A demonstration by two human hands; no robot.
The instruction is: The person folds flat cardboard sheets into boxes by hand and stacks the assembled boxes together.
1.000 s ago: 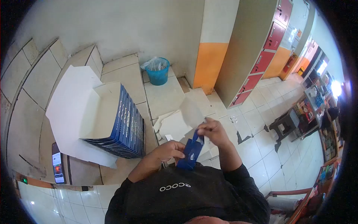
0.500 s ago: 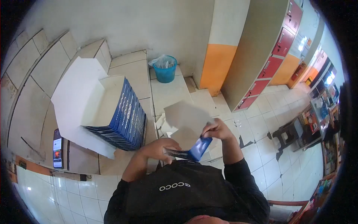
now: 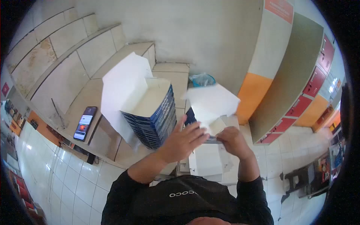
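Hands-wise, the right hand (image 3: 233, 138) looks pinched on the near edge of the box (image 3: 213, 103), the left hand (image 3: 183, 141) is spread open by its near-left side (contact's hard to tell), and the box sits just beyond both, right of center.

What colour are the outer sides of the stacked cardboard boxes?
The stacked cardboard boxes are dark blue outside, in the head view.

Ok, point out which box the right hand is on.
The separate box, white flap up, at the right hand's fingers; the others sit nested in the stack on the person's left.
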